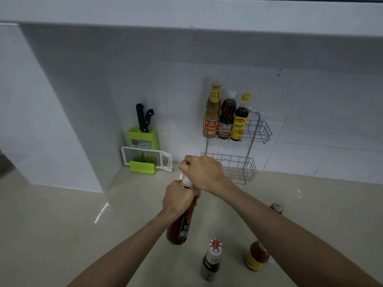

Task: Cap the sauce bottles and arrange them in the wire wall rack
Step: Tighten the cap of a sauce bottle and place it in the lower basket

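My left hand [179, 198] grips the neck of a red sauce bottle [180, 227] held above the counter. My right hand [204, 172] is closed over the bottle's top, hiding the cap. The wire wall rack [261, 131] hangs on the tiled wall; its upper shelf holds three capped bottles: a brown one [212, 112], a dark one with a white cap [227, 117] and a yellow-capped one [241, 119]. The lower shelf [241, 166] holds nothing. On the counter stand a dark bottle with a red-white cap [211, 261], an orange bottle [257, 255] and a small bottle [277, 207].
A green knife block with two black-handled knives [143, 131] and a white grater with a green stand [146, 160] sit in the corner at the left. A white wall pillar [62, 121] juts out on the left. The beige counter [62, 235] stretches across the front.
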A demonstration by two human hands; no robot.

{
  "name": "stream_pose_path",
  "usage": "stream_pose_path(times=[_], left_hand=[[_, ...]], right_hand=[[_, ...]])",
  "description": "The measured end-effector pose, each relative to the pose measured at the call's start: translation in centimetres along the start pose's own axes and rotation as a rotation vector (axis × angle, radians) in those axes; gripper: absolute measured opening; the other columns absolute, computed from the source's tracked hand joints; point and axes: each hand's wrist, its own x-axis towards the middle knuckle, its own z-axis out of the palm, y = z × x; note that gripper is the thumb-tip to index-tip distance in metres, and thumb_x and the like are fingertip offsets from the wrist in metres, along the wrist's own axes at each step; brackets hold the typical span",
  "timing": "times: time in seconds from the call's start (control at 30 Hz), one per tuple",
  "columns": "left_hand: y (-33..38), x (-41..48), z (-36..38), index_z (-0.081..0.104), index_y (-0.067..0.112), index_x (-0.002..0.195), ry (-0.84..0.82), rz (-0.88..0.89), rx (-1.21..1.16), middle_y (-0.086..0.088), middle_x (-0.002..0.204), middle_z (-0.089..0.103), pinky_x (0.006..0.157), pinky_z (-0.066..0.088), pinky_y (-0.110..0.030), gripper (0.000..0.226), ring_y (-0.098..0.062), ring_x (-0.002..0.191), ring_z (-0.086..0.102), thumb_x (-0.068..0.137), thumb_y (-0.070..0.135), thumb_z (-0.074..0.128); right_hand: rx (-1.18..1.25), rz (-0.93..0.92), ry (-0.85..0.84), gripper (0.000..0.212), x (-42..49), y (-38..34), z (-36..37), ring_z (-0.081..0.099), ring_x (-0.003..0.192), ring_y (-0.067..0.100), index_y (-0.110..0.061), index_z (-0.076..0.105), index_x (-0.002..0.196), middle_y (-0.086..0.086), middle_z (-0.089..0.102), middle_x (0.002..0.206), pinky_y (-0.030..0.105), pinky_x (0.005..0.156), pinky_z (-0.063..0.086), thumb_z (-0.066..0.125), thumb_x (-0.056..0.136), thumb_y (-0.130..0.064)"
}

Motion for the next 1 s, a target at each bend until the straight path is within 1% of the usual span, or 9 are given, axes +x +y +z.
stream_pose_path(times=[0.1, 0.27, 0.43, 0.57, 0.63, 0.7, 0.77, 0.87, 1.0], left_hand=[[0.3, 0.4, 0.0, 0.068, 0.014, 0.058, -0.028, 0.038, 0.029, 0.002, 0.055, 0.072, 0.061, 0.058, -0.033, 0.021, -0.013, 0.054, 0.069, 0.047, 0.031, 0.062], [-0.5, 0.1, -0.9, 0.06, 0.035, 0.089, -0.023, 0.159, -0.043, 0.017, 0.076, 0.07, 0.052, 0.046, -0.006, 0.041, 0.003, 0.066, 0.066, 0.056, 0.052, 0.077], [-3.7, -0.9, -0.8, 0.054, 0.037, 0.109, -0.124, 0.142, 0.007, 0.016, 0.092, 0.07, 0.06, 0.048, -0.003, 0.063, 0.013, 0.08, 0.064, 0.057, 0.054, 0.084], [-3.6, 0.4, 0.0, 0.057, 0.033, 0.118, -0.152, 0.144, -0.085, 0.014, 0.1, 0.072, 0.068, 0.051, -0.007, 0.063, 0.005, 0.089, 0.067, 0.063, 0.044, 0.085], [-3.9, 1.0, 0.3, 0.058, 0.034, 0.119, -0.182, 0.136, -0.108, 0.012, 0.102, 0.073, 0.074, 0.053, -0.013, 0.062, -0.002, 0.094, 0.069, 0.064, 0.041, 0.085], [-4.3, 1.4, 0.8, 0.059, 0.036, 0.115, -0.169, 0.134, -0.11, 0.011, 0.1, 0.073, 0.073, 0.053, -0.013, 0.059, -0.003, 0.093, 0.069, 0.062, 0.041, 0.085], [-4.4, 1.7, 1.2, 0.058, 0.037, 0.105, -0.116, 0.148, -0.085, 0.01, 0.094, 0.073, 0.066, 0.051, -0.009, 0.051, 0.002, 0.086, 0.068, 0.063, 0.039, 0.086], [-4.2, 2.6, 2.1, 0.052, 0.036, 0.095, -0.051, 0.172, -0.021, 0.011, 0.088, 0.069, 0.059, 0.047, -0.005, 0.047, 0.009, 0.079, 0.064, 0.064, 0.036, 0.088], [-4.2, 4.1, 2.2, 0.046, 0.034, 0.098, -0.103, 0.12, 0.041, 0.013, 0.095, 0.065, 0.06, 0.046, -0.003, 0.056, 0.007, 0.081, 0.063, 0.061, 0.041, 0.088]], right_hand=[[0.085, 0.101, -0.014, 0.027, 0.5, 0.5, -0.1, 0.051, 0.07, 0.027, -0.024, 0.056, 0.073, 0.002, 0.057, 0.07, 0.033, 0.06, 0.033, 0.035, 0.082, -0.039], [0.084, 0.118, 0.037, 0.038, 2.4, 1.1, -2.4, 0.054, 0.066, 0.022, -0.017, 0.061, 0.075, 0.003, 0.059, 0.069, 0.03, 0.058, 0.035, 0.037, 0.084, -0.046], [0.173, 0.203, 0.062, 0.043, 4.9, 2.7, -6.2, 0.056, 0.061, 0.021, -0.015, 0.052, 0.061, 0.002, 0.057, 0.064, 0.029, 0.058, 0.046, 0.04, 0.083, -0.051], [0.404, 0.231, 0.093, 0.057, 5.3, 3.2, -6.5, 0.054, 0.056, 0.016, -0.017, 0.044, 0.058, -0.002, 0.053, 0.059, 0.03, 0.058, 0.043, 0.051, 0.075, -0.071], [0.529, 0.236, 0.046, 0.061, 4.7, 4.0, -6.2, 0.059, 0.063, 0.011, -0.017, 0.053, 0.065, -0.007, 0.061, 0.067, 0.028, 0.061, 0.044, 0.056, 0.069, -0.078], [0.558, 0.238, 0.02, 0.065, 3.8, 4.9, -5.2, 0.064, 0.077, 0.01, -0.021, 0.064, 0.09, -0.007, 0.068, 0.084, 0.029, 0.07, 0.048, 0.06, 0.063, -0.08], [0.504, 0.298, 0.037, 0.083, 2.6, 5.3, -3.5, 0.063, 0.082, 0.012, -0.024, 0.054, 0.113, -0.01, 0.064, 0.092, 0.03, 0.072, 0.052, 0.063, 0.055, -0.083], [0.563, 0.417, 0.03, 0.078, 1.2, 5.5, -0.2, 0.067, 0.068, 0.012, -0.022, 0.047, 0.109, -0.009, 0.064, 0.086, 0.03, 0.049, 0.059, 0.072, 0.056, -0.073], [0.84, 0.517, 0.025, 0.047, 1.7, 7.6, 1.7, 0.072, 0.07, 0.011, -0.015, 0.065, 0.094, 0.001, 0.074, 0.086, 0.03, 0.049, 0.059, 0.086, 0.063, -0.044]])
